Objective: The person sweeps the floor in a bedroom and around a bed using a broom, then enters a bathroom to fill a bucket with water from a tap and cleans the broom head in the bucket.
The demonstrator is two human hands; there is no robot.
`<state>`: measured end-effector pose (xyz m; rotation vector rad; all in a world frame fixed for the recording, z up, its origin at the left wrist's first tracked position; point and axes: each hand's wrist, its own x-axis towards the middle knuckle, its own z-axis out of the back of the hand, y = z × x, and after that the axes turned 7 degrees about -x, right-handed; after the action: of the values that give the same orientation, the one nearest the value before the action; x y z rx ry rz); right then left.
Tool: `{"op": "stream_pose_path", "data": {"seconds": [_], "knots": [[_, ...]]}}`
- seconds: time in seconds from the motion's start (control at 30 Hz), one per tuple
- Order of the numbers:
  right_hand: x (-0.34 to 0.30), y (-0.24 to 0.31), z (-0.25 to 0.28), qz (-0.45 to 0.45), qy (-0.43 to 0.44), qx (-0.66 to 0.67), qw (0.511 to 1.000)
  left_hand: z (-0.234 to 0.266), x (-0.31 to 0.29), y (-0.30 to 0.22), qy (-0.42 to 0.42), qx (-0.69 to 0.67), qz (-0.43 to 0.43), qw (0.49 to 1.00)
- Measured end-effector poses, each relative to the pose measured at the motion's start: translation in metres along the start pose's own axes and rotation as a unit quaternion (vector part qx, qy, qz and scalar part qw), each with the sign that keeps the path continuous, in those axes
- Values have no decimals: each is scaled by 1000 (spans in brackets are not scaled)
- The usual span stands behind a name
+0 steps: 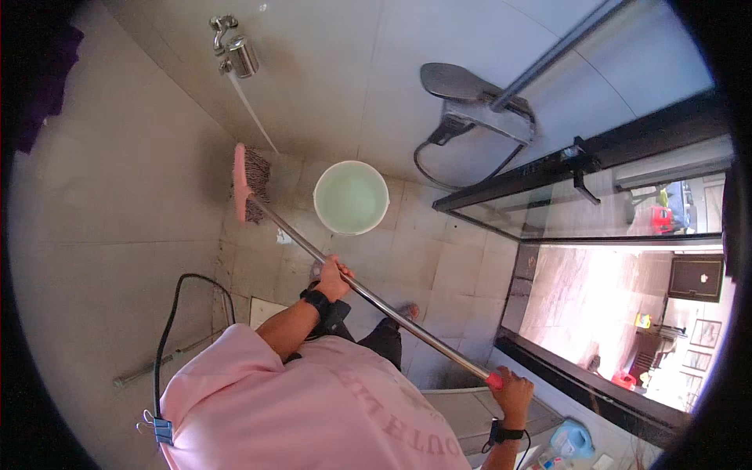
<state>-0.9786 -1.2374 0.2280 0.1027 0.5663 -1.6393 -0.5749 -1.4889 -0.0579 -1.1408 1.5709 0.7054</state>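
A broom with a pink head (240, 184), dark bristles and a long metal handle (407, 321) slants across the view from upper left to lower right. Partway along the handle, my left hand (335, 279) is closed round it. My right hand (513, 394) grips the handle's end by its red cap (494, 381). The bristles are near the left wall, close to the floor; whether they touch it I cannot tell. To the right of the broom head stands a round white bucket (351, 197) holding pale greenish water.
A chrome tap (240, 56) is on the far wall, with a thin white line, water or hose, running down from it. A shower fixture (486, 113) hangs further right. A dark-framed glass door (564, 188) stands ajar at right. A light-blue plastic item (572, 439) lies at lower right.
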Motion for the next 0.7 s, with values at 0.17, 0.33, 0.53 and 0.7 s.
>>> {"op": "stream_pose_path", "data": {"seconds": [0.17, 0.33, 0.53, 0.7], "knots": [[12, -107, -68, -20, -132, 10, 991, -39, -57, 77, 20, -48, -37, 998], [12, -215, -123, -10, -196, 78, 978, -65, -117, 164, 89, -49, -53, 993], [-19, -329, -167, -68, -210, 55, 974, -103, -202, 271, 121, -41, -39, 991], [-52, -406, -185, -87, -251, 25, 964, -117, -221, 344, 175, -30, 29, 984]]}}
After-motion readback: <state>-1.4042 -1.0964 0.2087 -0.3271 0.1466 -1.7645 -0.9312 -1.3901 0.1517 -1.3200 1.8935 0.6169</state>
